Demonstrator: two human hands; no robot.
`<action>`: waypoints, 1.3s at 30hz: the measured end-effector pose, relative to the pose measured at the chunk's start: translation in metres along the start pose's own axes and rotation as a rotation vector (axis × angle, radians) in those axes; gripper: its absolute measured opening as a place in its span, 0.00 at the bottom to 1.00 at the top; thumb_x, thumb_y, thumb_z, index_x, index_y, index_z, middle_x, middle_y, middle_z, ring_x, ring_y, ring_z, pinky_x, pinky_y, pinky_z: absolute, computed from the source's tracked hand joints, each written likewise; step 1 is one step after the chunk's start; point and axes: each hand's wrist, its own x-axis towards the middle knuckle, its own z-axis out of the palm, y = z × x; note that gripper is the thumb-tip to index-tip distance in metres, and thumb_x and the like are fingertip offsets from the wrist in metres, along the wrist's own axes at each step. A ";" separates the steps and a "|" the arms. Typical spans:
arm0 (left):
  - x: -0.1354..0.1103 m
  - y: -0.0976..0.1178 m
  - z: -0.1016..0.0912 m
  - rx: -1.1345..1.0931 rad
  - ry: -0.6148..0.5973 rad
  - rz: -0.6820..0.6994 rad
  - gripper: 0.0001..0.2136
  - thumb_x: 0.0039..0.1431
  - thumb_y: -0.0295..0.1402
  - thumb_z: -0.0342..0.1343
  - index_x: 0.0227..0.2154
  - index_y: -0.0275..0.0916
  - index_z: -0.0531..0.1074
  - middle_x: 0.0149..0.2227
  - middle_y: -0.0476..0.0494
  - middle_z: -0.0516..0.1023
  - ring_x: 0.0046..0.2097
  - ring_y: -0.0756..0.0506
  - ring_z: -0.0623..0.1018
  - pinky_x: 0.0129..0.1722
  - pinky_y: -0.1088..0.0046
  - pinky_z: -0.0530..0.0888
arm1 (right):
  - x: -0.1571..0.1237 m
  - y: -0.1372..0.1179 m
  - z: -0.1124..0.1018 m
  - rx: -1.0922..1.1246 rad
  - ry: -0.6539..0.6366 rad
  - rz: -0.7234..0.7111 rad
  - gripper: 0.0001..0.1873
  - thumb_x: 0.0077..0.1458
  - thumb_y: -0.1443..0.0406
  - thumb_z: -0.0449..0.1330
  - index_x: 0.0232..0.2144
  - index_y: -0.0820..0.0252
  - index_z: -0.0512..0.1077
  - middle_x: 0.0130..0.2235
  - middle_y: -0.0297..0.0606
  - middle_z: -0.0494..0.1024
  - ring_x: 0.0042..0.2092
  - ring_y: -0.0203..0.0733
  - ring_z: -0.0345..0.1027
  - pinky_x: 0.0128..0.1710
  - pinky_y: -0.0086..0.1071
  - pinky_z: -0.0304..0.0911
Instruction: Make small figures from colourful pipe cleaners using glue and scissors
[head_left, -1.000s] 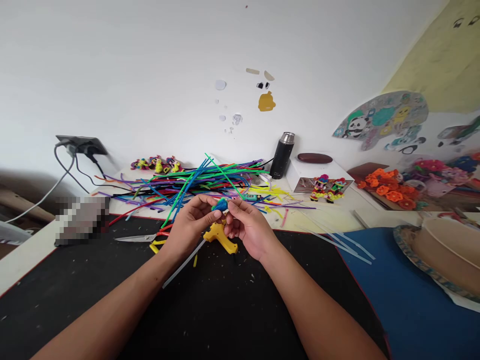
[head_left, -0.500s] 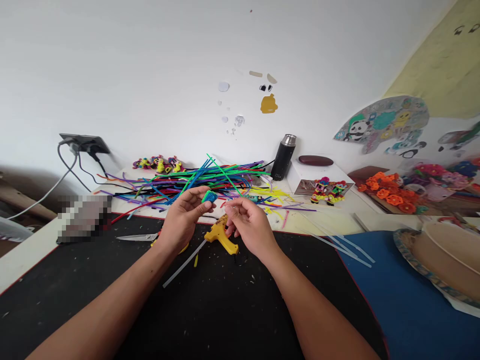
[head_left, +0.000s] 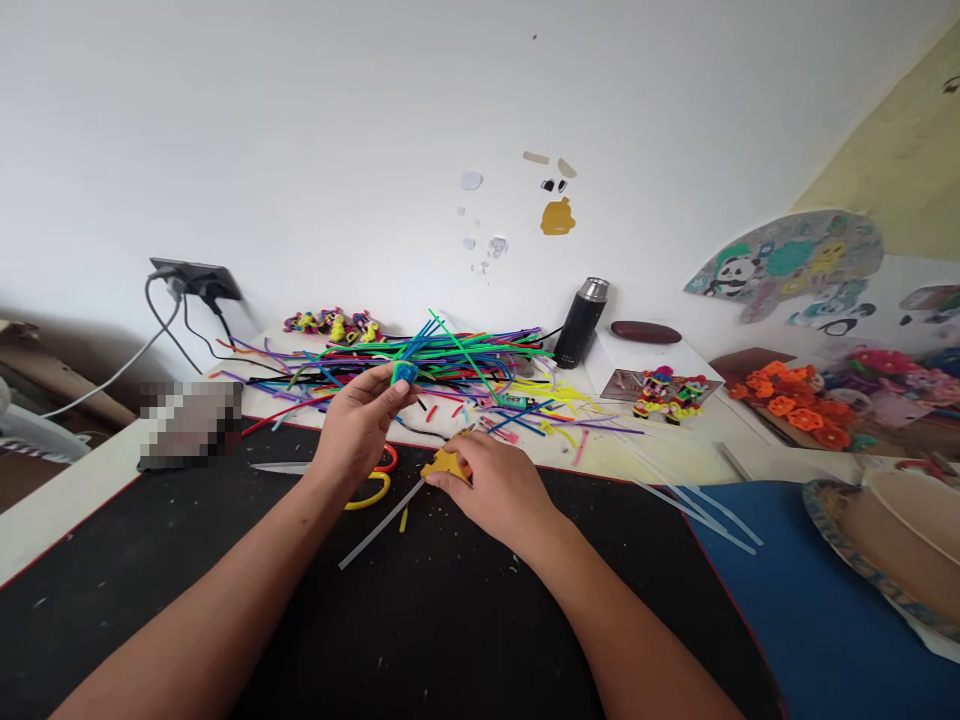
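Pinched between the thumb and fingers of my left hand [head_left: 364,420] is a small blue and green pipe-cleaner piece [head_left: 405,375], raised above the mat. My right hand [head_left: 495,475] is wrapped round a yellow hot glue gun [head_left: 444,465], covering its handle. A translucent glue stick [head_left: 382,525] sticks out of the gun toward the lower left. Behind my left wrist lie scissors [head_left: 367,490] with red and yellow handles, partly hidden by the forearm. A big heap of coloured pipe cleaners [head_left: 450,355] spreads beyond both hands.
Small pipe-cleaner figures [head_left: 667,395] stand before a white box [head_left: 637,365], beside a black thermos [head_left: 581,325]. Loose glue sticks [head_left: 705,510] lie at the right, near a round basket [head_left: 847,540]. A power strip [head_left: 196,278] with cables is at left. The black mat [head_left: 420,620] covers the front.
My right hand has come down and closed round the glue gun. My left hand still pinches the blue and green piece. The whole view has shifted slightly.
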 end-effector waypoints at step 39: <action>-0.008 0.026 0.000 0.010 -0.086 0.164 0.16 0.49 0.38 0.76 0.40 0.41 0.81 0.35 0.48 0.80 0.33 0.48 0.75 0.37 0.69 0.73 | 0.069 -0.075 0.061 -0.397 -0.351 -0.253 0.12 0.67 0.63 0.62 0.45 0.64 0.82 0.47 0.52 0.86 0.46 0.55 0.81 0.39 0.37 0.70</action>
